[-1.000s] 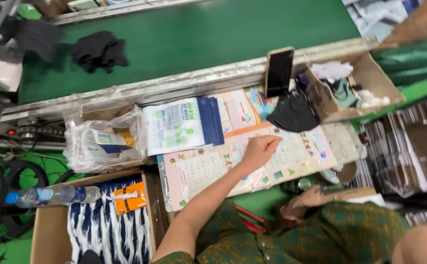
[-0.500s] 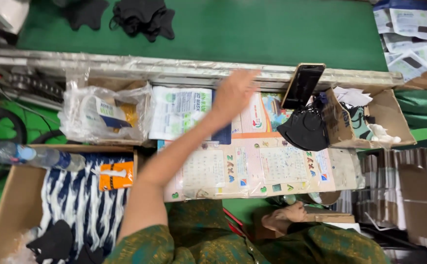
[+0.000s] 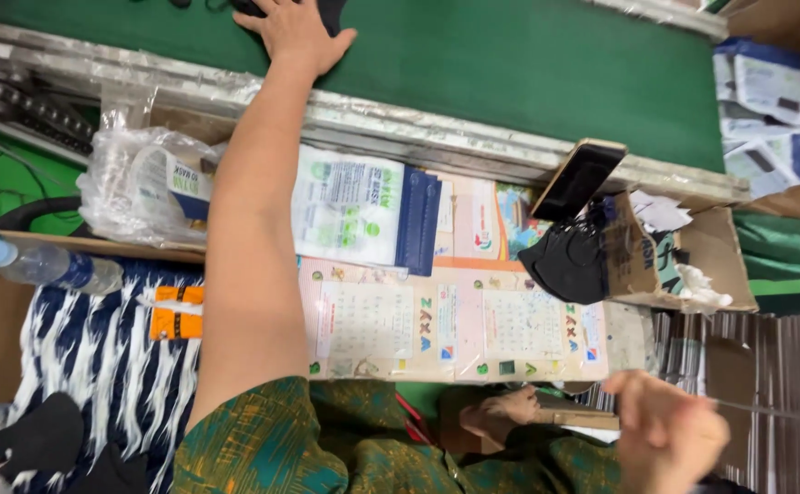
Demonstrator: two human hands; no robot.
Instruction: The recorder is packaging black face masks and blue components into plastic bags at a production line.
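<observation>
**Kid:** Where is your left hand?

**Me:** My left hand (image 3: 297, 35) is far out on the green belt (image 3: 510, 73). My fingers are spread wide and flat. They lie on a black mask (image 3: 325, 11) at the top edge. I can only see a bit of that mask.

**Kid:** Are you holding it?

**Me:** No, my hand just rests on it. I am not gripping it.

**Kid:** And your right hand?

**Me:** My right hand (image 3: 665, 437) is low, near my lap. It is blurry. The fingers look curled, but I cannot tell if they hold something.

**Kid:** What is under your arm?

**Me:** My arm goes over the metal rail (image 3: 437, 137) beside the belt. Just left of my arm is a clear bag (image 3: 144, 187) of packs. Just right of it is a white and blue pack (image 3: 363, 206). It lies on a sheet with calendars (image 3: 473, 320).

**Kid:** What else is black?

**Me:** A phone (image 3: 578, 178) leans tilted by the rail. Below it a second black mask (image 3: 569, 261) hangs at a cardboard box (image 3: 693, 265).

**Kid:** And on the left side?

**Me:** A blue and white cloth (image 3: 107, 366) lies there. An orange tag (image 3: 178, 313) is on it. A water bottle (image 3: 38, 261) lies at its top edge.
</observation>
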